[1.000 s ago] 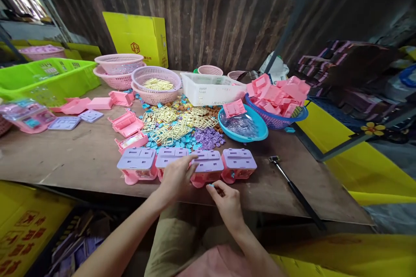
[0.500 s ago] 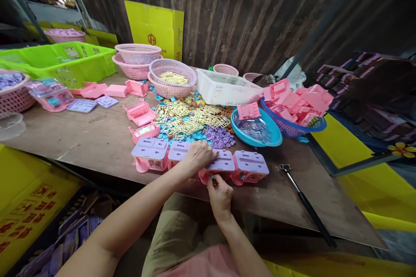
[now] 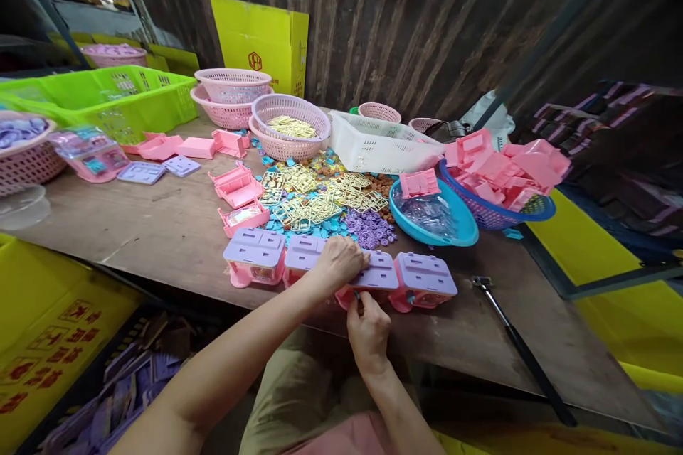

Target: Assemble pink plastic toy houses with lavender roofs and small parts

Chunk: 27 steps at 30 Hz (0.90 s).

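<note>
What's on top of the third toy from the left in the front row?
A purple lid, with the left hand partly over it. Whatever that hand covers can't be seen.

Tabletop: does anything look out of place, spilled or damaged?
A lone pink part sits in the blue bowl with clear pieces, though similar parts fill the basket beside it. The hammer lies with its handle end apparently past the table edge. Heaped loose parts may be deliberate; no damage is evident.

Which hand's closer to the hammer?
Right. The right hand, at the front of a purple-topped box, is left of the hammer; the left hand, on that box, is farther left.
</note>
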Motion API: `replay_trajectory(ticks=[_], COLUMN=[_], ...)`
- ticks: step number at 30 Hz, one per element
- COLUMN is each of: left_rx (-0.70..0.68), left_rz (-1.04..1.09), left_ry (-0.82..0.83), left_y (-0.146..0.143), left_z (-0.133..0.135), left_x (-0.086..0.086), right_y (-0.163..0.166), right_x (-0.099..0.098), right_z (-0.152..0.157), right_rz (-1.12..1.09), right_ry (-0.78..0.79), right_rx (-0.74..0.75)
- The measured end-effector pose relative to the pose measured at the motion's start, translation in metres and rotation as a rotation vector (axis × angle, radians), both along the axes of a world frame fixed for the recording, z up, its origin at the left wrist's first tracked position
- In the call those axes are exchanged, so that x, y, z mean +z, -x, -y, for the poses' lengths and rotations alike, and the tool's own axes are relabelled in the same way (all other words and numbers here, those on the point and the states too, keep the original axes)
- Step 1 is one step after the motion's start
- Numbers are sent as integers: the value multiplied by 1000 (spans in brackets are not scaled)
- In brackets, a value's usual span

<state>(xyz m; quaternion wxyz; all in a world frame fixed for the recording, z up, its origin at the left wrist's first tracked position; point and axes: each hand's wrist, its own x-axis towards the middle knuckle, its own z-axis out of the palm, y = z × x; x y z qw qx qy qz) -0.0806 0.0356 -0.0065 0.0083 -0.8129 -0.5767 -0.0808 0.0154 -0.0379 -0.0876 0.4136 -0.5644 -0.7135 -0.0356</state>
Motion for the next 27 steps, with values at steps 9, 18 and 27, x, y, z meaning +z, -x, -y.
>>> replay_trajectory(ticks=[9, 18, 27], left_rx=[8, -9, 25], left_rz=[13, 37, 122], left_ry=[14, 64, 83], left_y=[-2, 3, 5], left_z=[-3, -6, -4], left_x=[-4, 2, 6], right_y=[5, 5, -4], right_x=[-2, -7, 1], right_z=[0, -8, -14], right_rz=[63, 119, 134], right_ry=[-23, -11, 12], right_rx=[-47, -47, 14])
